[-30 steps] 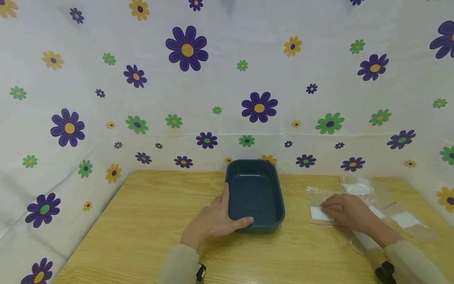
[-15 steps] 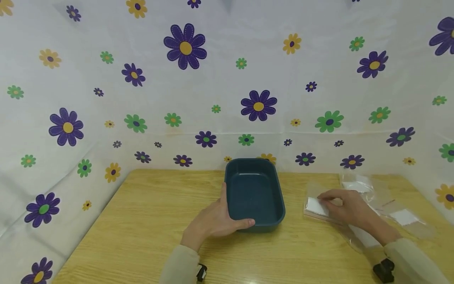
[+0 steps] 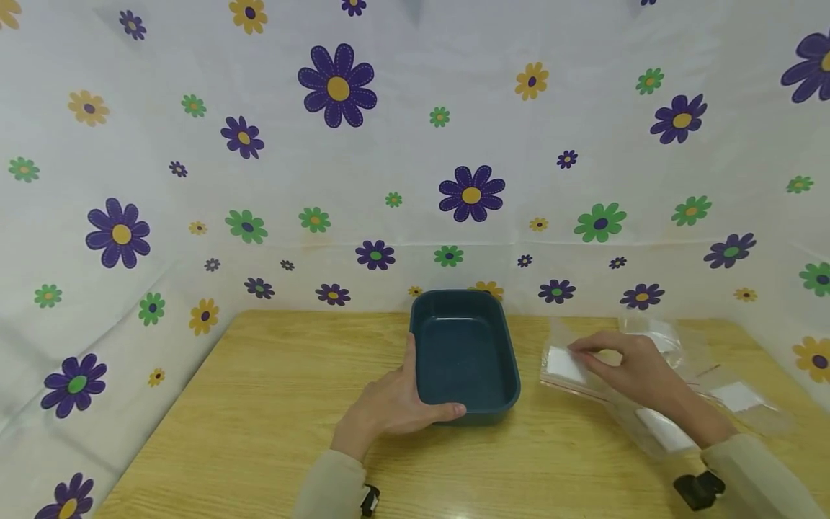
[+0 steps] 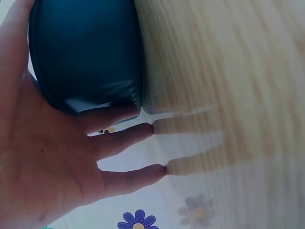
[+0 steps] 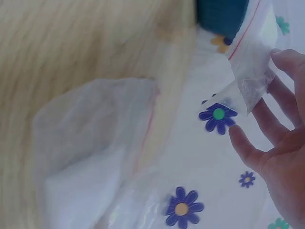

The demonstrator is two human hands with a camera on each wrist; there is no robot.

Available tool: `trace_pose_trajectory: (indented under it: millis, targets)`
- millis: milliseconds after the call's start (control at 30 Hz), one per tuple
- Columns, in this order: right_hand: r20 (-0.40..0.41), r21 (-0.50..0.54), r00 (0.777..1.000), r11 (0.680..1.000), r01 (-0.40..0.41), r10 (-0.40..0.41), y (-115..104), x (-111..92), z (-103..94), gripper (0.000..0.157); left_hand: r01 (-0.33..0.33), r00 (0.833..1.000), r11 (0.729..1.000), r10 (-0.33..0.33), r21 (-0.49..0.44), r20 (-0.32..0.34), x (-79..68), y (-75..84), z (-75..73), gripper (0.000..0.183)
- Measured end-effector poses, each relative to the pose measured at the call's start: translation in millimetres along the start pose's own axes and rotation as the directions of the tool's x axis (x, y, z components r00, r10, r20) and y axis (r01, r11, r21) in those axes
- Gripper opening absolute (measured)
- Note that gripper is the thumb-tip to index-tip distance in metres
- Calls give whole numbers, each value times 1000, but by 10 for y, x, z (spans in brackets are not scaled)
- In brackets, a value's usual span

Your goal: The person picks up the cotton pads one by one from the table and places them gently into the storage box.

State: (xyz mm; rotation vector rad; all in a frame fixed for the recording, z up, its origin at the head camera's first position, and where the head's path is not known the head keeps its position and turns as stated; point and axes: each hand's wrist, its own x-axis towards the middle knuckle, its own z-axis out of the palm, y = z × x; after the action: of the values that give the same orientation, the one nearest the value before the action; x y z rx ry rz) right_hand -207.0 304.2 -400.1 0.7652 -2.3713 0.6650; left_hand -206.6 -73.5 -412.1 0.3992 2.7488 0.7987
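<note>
A dark blue rectangular plastic bin (image 3: 464, 360) stands upright on the table. My left hand (image 3: 387, 411) rests on its near left corner, thumb over the front rim and straight fingers along the outer left side. In the left wrist view the fingertips (image 4: 157, 170) reach down to the tabletop. My right hand (image 3: 638, 369) pinches a clear zip-lock bag (image 3: 565, 365) holding something white and flat, between thumb and fingers. The right wrist view shows this zip-lock bag (image 5: 252, 62) hanging raised, with a red seal line.
More clear zip bags with white contents lie right of the bin: one far bag (image 3: 655, 335), one near bag (image 3: 668, 431) partly under my right arm, and one right bag (image 3: 739, 398). Behind the wooden table (image 3: 292, 375) hangs a flower-print cloth (image 3: 402, 158).
My right hand has lifted the zip-lock bag off the table and moved it slightly left, towards the bin. The left hand and the bin stay nearly still.
</note>
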Motion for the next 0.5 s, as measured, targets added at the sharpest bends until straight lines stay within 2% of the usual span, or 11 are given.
trace_pose_trajectory:
  millis: [133,367,500]
  targets:
    - [23,28,1000,1000,1,-2,-121,94,-20,31,-4,1000,1000,4,10,-8,6,2,13,139]
    - [36,62,998,997,48,-51,-276,277,18,31,-9,1000,1000,9,9,-14,10,12,19,139]
    - [68,54,997,998,38,-42,-366,371,71,29,-7,1000,1000,7,0,-13,15,23,26,139]
